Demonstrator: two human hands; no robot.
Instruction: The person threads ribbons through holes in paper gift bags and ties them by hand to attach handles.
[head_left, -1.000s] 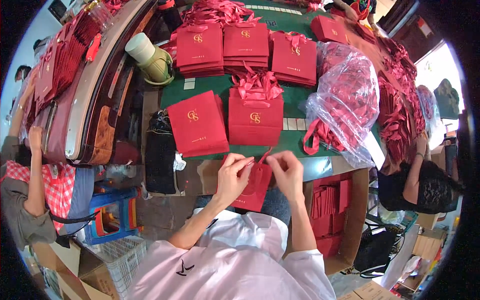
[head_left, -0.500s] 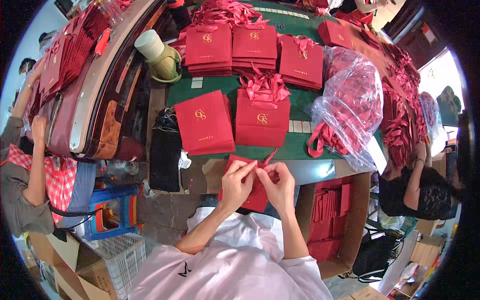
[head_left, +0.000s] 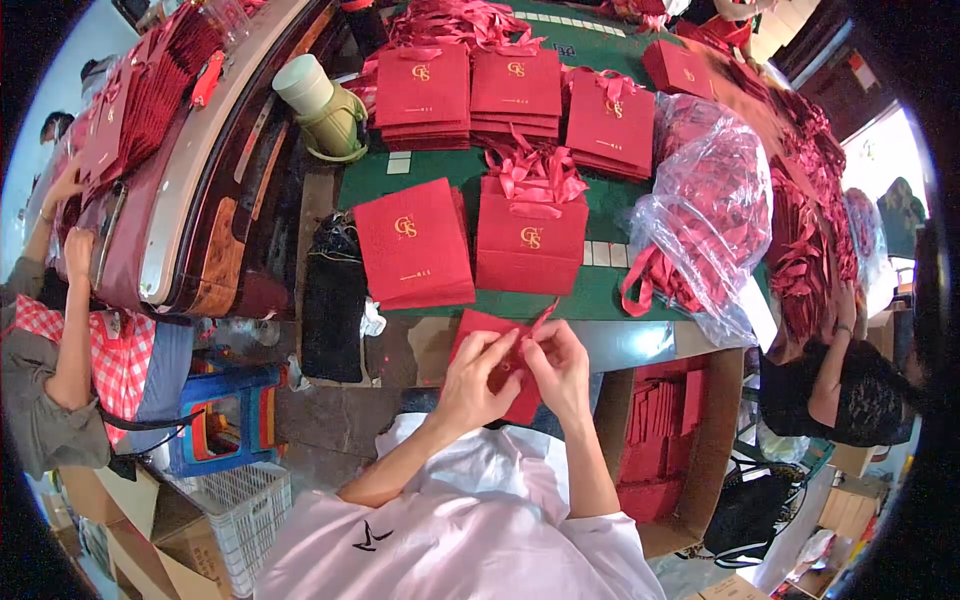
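A flat red paper gift bag point(head_left: 474, 326) lies in front of me at the table's near edge, partly covered by my hands. My left hand point(head_left: 483, 378) is bent over the bag, fingers and thumb gripping it near its upper part. Close beside it, my right hand point(head_left: 558, 368) pinches a red ribbon point(head_left: 546, 314), whose loose end sticks up past the fingertips. Where the ribbon meets the bag is hidden by my fingers. Just beyond lie a stack of flat red bags point(head_left: 415, 245) and another stack point(head_left: 531, 240) with ribbon handles heaped on it.
More bag stacks point(head_left: 422, 88) stand farther back on the green table point(head_left: 400, 180). A clear plastic sack of red ribbons point(head_left: 705, 215) sits right. An open carton point(head_left: 718, 460) of red pieces stands low right. A lidded jug point(head_left: 325, 110) is at left. Co-workers sit on both sides.
My left thumb and fingers have spread farther apart over the bag. My right hand has dropped slightly, still pinching the ribbon. The whole view has shifted a little.
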